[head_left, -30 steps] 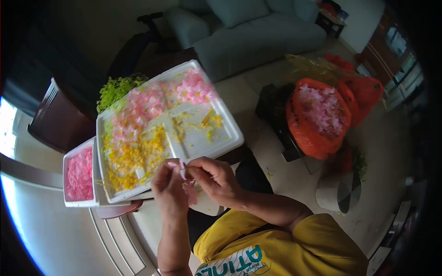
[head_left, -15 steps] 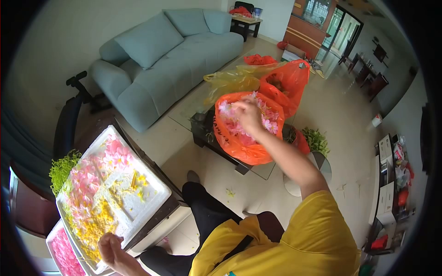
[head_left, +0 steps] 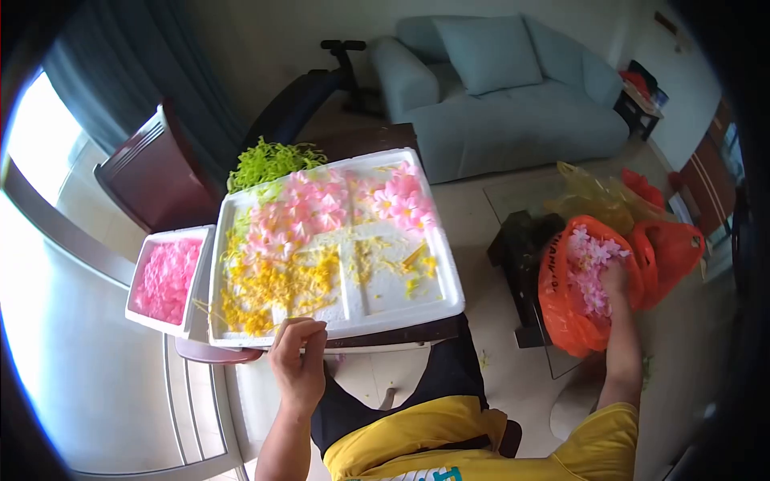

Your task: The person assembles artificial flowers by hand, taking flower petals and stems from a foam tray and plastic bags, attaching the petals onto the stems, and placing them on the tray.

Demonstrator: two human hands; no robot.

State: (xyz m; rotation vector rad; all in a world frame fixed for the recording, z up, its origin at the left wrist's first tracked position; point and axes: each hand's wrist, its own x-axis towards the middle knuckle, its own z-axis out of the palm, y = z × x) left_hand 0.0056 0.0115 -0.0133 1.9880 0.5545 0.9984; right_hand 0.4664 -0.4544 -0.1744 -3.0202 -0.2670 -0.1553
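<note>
My left hand (head_left: 297, 357) is raised at the front edge of a white foam tray (head_left: 401, 322), thumb and fingers pinched together; anything between them is too small to make out. In the tray lie pink flowers (head_left: 301, 208), a looser pink group (head_left: 403, 200) at the far right and a heap of yellow flower bits (head_left: 281, 280) near the front. My right hand (head_left: 616, 280) reaches into an orange plastic bag (head_left: 561, 317), over pale pink flowers (head_left: 592, 260); its fingertips are hidden.
A smaller foam box (head_left: 164, 322) of pink petals (head_left: 167, 276) stands left of the tray. Green stems (head_left: 273, 164) are piled behind it. The bag rests on a glass-topped low table (head_left: 513, 192), beside another orange bag (head_left: 670, 252) and a yellowish bag (head_left: 589, 192). A sofa (head_left: 513, 132) is behind.
The view has swung left, bringing the tray to the middle. My right hand remains at the flowers in the orange bag. My left hand stays pinched by the tray's front edge.
</note>
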